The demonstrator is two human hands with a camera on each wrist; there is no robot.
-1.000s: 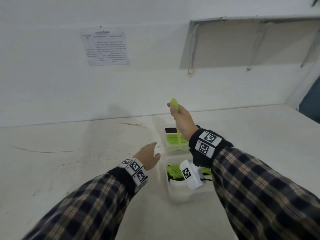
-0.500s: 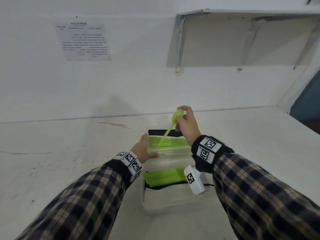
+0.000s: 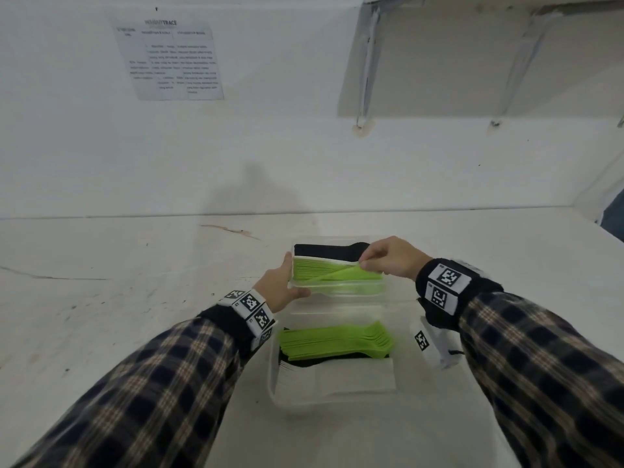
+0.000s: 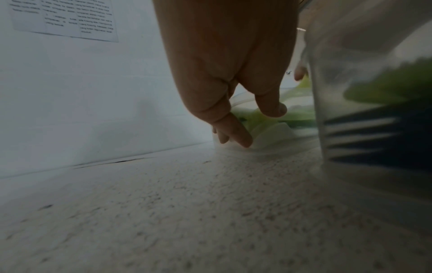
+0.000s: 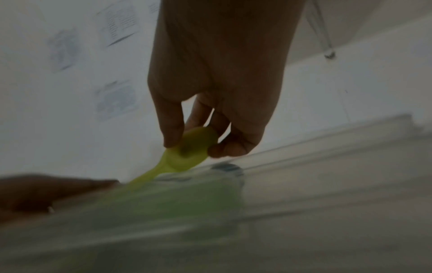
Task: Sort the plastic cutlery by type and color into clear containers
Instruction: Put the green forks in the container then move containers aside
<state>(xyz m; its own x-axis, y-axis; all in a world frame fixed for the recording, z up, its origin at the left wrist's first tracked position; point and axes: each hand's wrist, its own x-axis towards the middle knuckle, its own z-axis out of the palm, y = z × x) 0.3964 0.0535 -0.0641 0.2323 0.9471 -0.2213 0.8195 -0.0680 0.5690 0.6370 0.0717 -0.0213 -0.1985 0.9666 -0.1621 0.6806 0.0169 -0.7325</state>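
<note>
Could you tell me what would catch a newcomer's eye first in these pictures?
The bright lime-green plastic cutlery stands out against the white table: one stack in the far clear plastic container, another in the near clear plastic container, above black and white pieces. Over the far one, the right hand pinches a single lime-green plastic spoon by its bowl, while the left hand grips that container's left end.
</note>
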